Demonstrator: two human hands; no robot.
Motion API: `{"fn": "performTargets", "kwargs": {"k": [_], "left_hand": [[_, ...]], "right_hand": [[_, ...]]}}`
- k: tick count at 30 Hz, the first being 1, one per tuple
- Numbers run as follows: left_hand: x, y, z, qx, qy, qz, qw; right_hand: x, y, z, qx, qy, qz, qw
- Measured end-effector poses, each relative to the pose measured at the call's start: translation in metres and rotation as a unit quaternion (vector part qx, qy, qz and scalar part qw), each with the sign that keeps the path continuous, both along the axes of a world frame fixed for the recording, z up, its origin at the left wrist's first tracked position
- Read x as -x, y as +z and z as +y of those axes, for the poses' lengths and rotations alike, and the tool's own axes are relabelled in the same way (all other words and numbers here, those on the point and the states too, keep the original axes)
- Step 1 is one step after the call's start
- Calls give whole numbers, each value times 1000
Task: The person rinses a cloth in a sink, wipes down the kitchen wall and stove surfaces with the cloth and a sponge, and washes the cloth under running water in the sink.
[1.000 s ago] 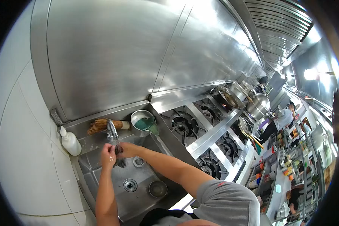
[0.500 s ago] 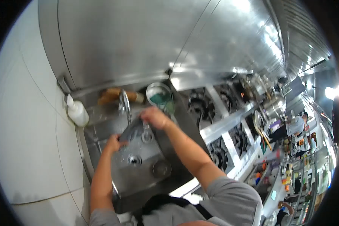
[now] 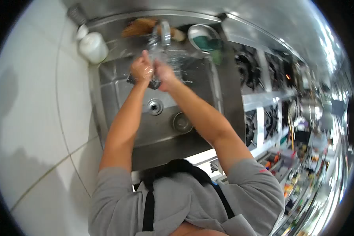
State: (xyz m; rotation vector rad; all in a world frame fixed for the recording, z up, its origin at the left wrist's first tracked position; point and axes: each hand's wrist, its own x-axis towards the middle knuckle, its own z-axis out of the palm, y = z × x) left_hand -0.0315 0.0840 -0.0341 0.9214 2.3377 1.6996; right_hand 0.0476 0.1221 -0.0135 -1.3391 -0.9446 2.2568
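Both my hands are close together over the sink [image 3: 122, 129], in the water running from the faucet [image 3: 165, 33]. A dark grey flat piece [image 3: 155, 83] shows beneath and between them; its kind is unclear. My left hand [image 3: 141, 71] is closed on it, thumb pointing up, with dark edges showing on both sides. Beside it, my right hand [image 3: 164, 75] is smeared by motion, so its fingers cannot be made out. Water splashes around both hands. A small round metal bowl [image 3: 183, 122] sits on the sink floor, right of the drain [image 3: 155, 106].
A white pump bottle [image 3: 93, 48] stands at the left rim. Behind the faucet lies a brown brush-like thing [image 3: 139, 27]. A metal bowl [image 3: 203, 38] with green pads is at the back right. Stove burners [image 3: 249, 70] adjoin on the right.
My hands have come closer together under the faucet, and the grey piece stretched between them is now mostly covered. The view has tilted down toward the sink.
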Motion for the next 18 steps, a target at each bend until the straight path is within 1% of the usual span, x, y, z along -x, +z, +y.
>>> {"fn": "performTargets", "kwargs": {"k": [1,2,3,4,6,7,8,9,10,11,12,13,14,15,16,17,18], "left_hand": [[-3,-4,1,37,27,-26,999],[-27,7,-4,-53,19,22,998],[-46,19,-7,-146,-1,69,987],[-49,18,-5,-145,-7,68,987],[-50,10,-1,-89,-23,42,995],[-35,5,5,-89,-20,42,995],[-9,-4,9,-21,-69,-27,997],[13,-8,7,44,-114,-96,988],[28,17,-1,157,-170,-132,964],[32,12,-11,156,-165,-132,965],[34,3,-18,118,-261,-111,952],[32,6,-25,80,-357,-90,927],[30,7,-35,69,-394,57,915],[34,-1,-42,70,-395,53,915],[41,-12,-50,117,-409,-63,903],[49,-20,-50,161,-416,-174,878],[49,-11,-57,137,-349,-243,895]], "right_hand": [[-1,25,-3,-31,39,-147,988],[-2,20,0,-67,57,-190,978],[-4,9,6,-102,66,-176,977],[-6,-10,17,-142,80,-151,975],[-16,-57,28,-229,140,-83,960],[-13,-13,9,29,-18,-17,999],[-23,39,-6,54,75,-32,995],[-30,41,1,54,80,-29,995],[-37,40,12,-90,241,-87,963],[-44,39,24,-230,387,-138,882],[-52,35,36,-275,343,-72,895],[-59,53,40,-277,338,-71,896],[-68,73,45,-267,265,-63,924],[-77,87,45,-252,193,-56,947],[-85,81,52,-251,192,-57,947],[-88,71,65,-109,112,111,981],[-91,62,70,42,27,271,961]]}}
